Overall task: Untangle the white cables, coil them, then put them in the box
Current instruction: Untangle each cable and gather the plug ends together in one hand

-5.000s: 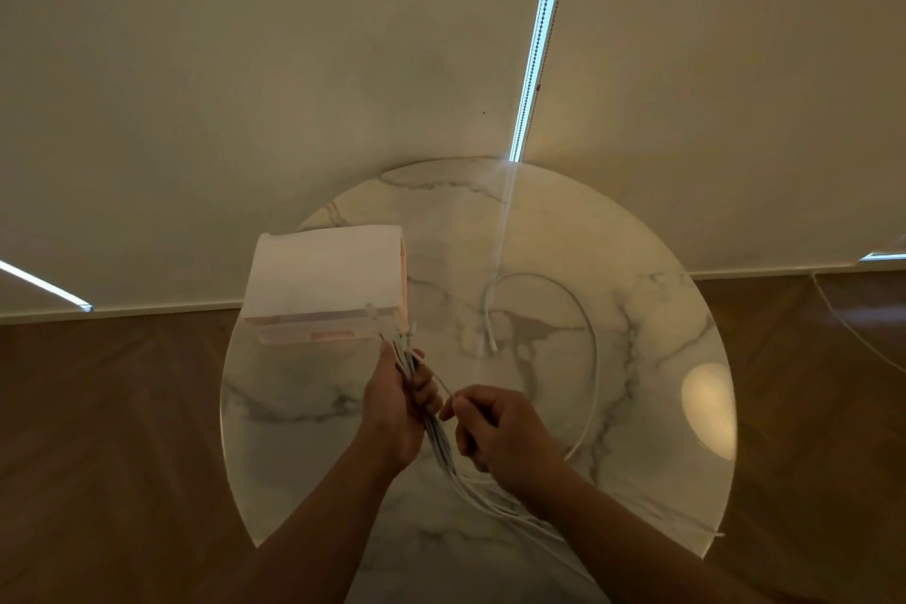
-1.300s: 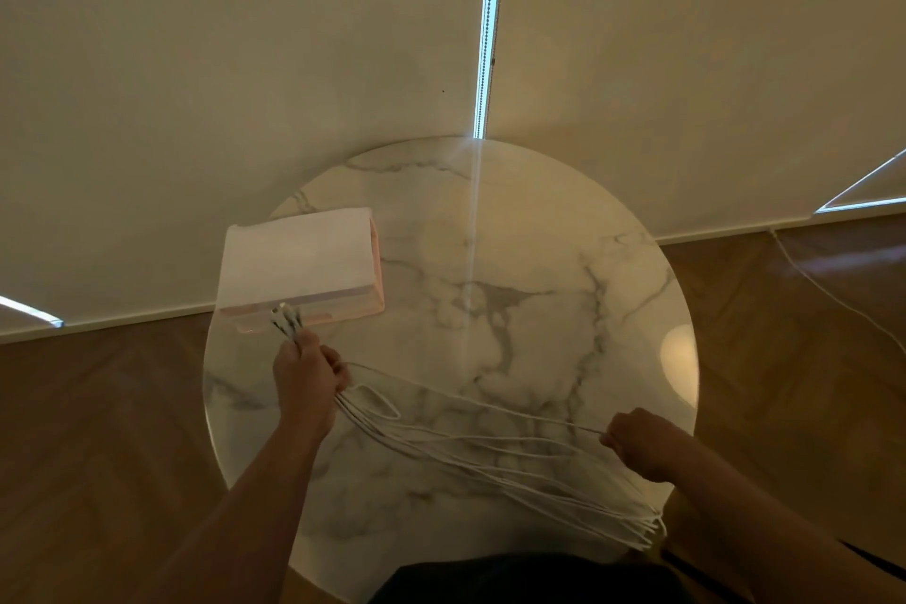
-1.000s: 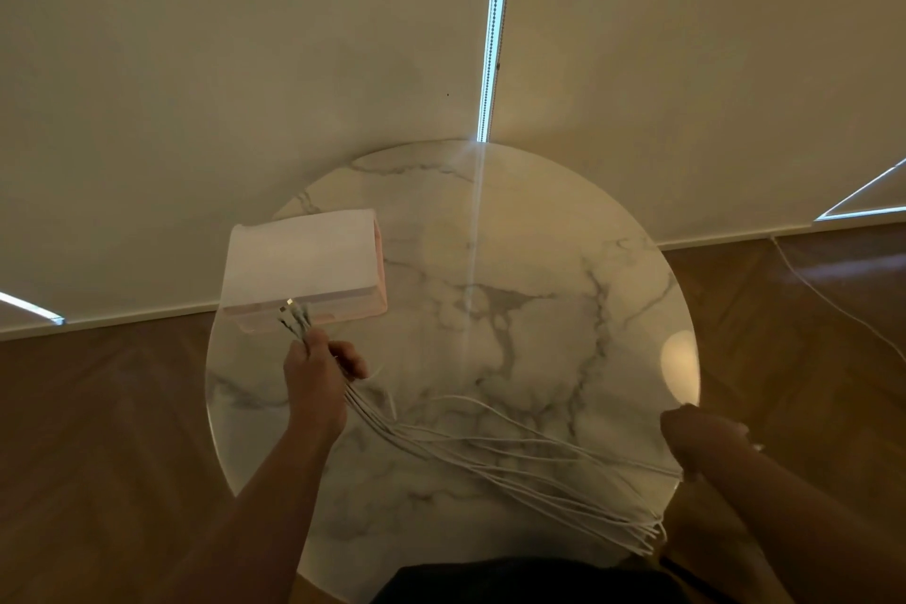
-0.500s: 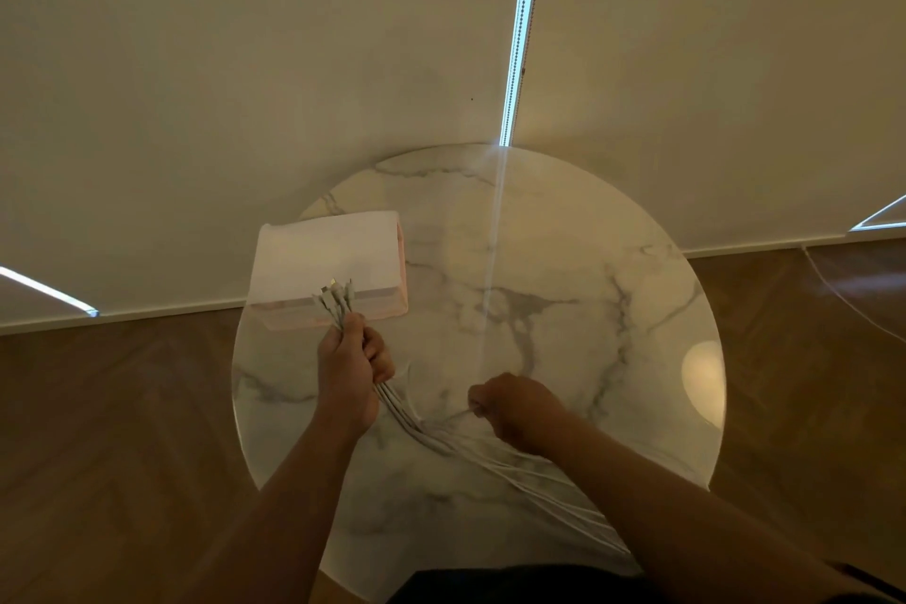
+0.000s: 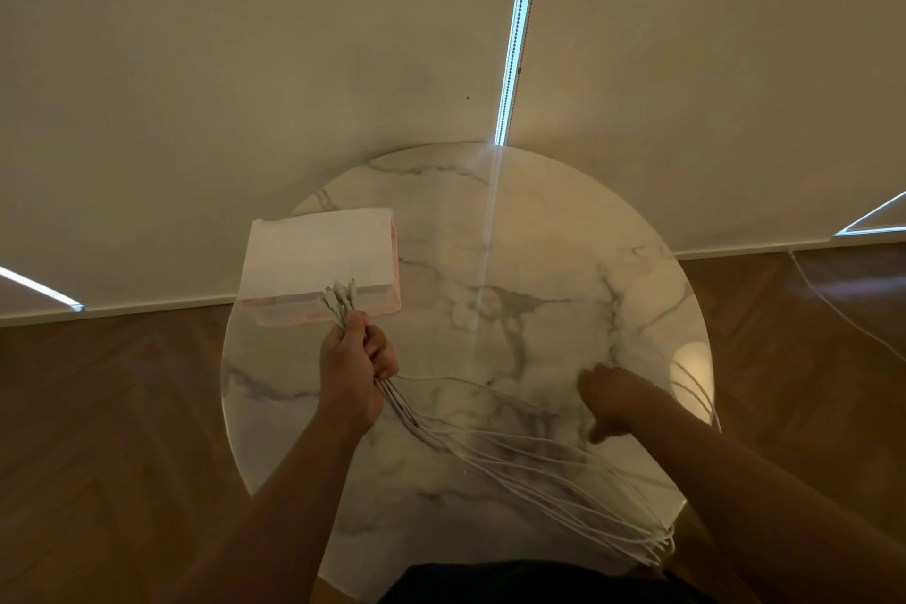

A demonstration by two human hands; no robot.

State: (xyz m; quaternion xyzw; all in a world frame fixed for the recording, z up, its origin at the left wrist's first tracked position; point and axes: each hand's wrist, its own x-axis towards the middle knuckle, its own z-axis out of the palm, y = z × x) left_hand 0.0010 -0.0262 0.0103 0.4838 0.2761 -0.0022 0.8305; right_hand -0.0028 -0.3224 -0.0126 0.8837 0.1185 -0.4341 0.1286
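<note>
Several white cables (image 5: 515, 461) lie as one loose bunch across the lower part of the round marble table (image 5: 539, 231). They run from the middle left of the frame down to the lower right, where their far ends hang over the table edge. The left hand (image 5: 350, 373) grips the bunch in a closed fist near one end, so the connector ends (image 5: 338, 298) stand out together above the fist, in front of the near wall of the box (image 5: 318, 255). I think this hold has a reason: with all plugs gathered at one point, each strand can be followed and pulled straight from there. The right hand (image 5: 613, 400), at the middle right, is blurred. Its fingers look curled and one single strand runs from the left fist toward it, but I cannot tell if it really pinches this strand. Some thin loops show just to the right of it, near the table edge. The box, white with pinkish walls, stands at the upper left of the table, just beyond the left fist, probably kept close so a coil can go in easily. No cable is coiled yet, so untangling seems to be the step in hand.
</note>
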